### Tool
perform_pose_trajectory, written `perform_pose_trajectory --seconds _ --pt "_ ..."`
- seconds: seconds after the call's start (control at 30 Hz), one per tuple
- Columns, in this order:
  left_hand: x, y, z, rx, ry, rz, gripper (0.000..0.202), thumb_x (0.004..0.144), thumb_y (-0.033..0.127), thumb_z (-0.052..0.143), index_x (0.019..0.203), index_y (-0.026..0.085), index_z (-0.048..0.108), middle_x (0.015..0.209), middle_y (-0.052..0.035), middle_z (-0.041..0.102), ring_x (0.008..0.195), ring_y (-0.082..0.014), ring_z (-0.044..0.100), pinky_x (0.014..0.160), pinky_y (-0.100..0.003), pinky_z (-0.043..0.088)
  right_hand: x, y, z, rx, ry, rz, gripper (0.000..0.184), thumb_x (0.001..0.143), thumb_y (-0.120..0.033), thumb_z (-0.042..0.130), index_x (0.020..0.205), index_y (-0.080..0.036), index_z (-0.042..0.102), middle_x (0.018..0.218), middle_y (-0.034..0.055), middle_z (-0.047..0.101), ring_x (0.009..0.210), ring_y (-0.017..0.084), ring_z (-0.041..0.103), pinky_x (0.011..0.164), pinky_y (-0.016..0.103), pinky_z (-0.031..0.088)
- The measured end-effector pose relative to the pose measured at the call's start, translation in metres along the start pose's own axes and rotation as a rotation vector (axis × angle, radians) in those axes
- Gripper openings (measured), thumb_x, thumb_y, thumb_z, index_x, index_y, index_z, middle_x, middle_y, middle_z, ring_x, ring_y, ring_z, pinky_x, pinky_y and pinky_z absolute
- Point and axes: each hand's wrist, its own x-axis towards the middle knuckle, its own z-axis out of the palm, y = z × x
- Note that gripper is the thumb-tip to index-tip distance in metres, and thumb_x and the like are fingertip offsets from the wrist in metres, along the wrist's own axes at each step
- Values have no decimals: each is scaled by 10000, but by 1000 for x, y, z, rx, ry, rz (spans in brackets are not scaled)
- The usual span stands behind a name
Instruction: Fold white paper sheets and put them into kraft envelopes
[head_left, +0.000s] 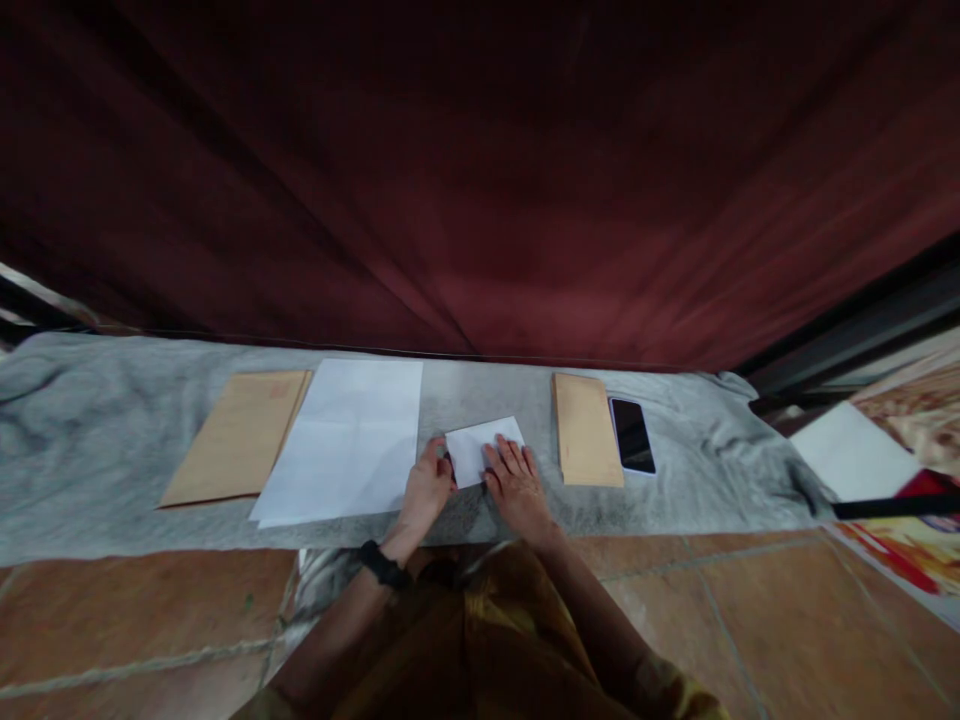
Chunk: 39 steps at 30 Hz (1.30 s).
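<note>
A small folded sheet of white paper (469, 452) lies on the grey cloth in front of me, tilted slightly. My left hand (430, 487) has its fingers curled at the paper's left edge, gripping it there. Flat across the right part of the paper rests my right hand (517, 490), fingers stretched out and pressing on it. Left of my hands are larger white sheets (345, 440), loosely stacked. To the right lies a small stack of brown envelopes (589, 430).
Larger brown envelopes (240, 435) lie at the far left. A phone (634, 436) with a dark screen sits beside the small envelopes. Grey cloth (697, 450) covers the narrow surface, and a dark red curtain (480, 200) hangs behind it. Tiled floor (675, 590) shows below.
</note>
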Motion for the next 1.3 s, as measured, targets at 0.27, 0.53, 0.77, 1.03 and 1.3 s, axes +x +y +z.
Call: perform_pose_trajectory --seconds 0.27,0.53,0.77,1.03,1.3 --pt "26 8 -3 -78 -42 -105 594 855 117 579 1440 155 485 596 70 612 465 -122 580 485 -212 443 -1 10 -1 57 24 -50 475 1065 -319 411 1504 -151 485 1592 140 439 1502 270 368 1228 523 309" --pt "26 9 -12 -213 -88 -104 611 805 203 703 1391 140 540 732 1 708 567 -150 659 545 -243 512 -4 20 -5 124 36 -129 554 1007 -347 554 1521 -166 458 1561 136 484 1463 275 431 1225 534 336" --pt "21 2 -17 -415 -130 -66 679 645 325 867 1257 162 621 781 -7 725 662 -171 690 636 -278 549 1 27 -4 223 51 -88 452 1013 -281 545 1455 -192 540 1487 107 575 1392 232 523 1220 492 368" --pt "15 0 -18 -508 -125 -81 715 545 397 908 1169 170 642 829 -21 731 772 -188 711 727 -303 558 2 27 -10 240 36 -86 402 1044 -295 480 1418 -186 584 1460 109 601 1382 207 532 1221 463 359" --pt "11 7 -14 -408 -141 -58 568 567 378 861 1050 201 620 833 -4 726 762 -179 708 731 -299 552 -2 24 -14 208 14 -37 502 979 -300 576 1466 -192 529 1519 109 542 1457 236 436 1254 529 249"
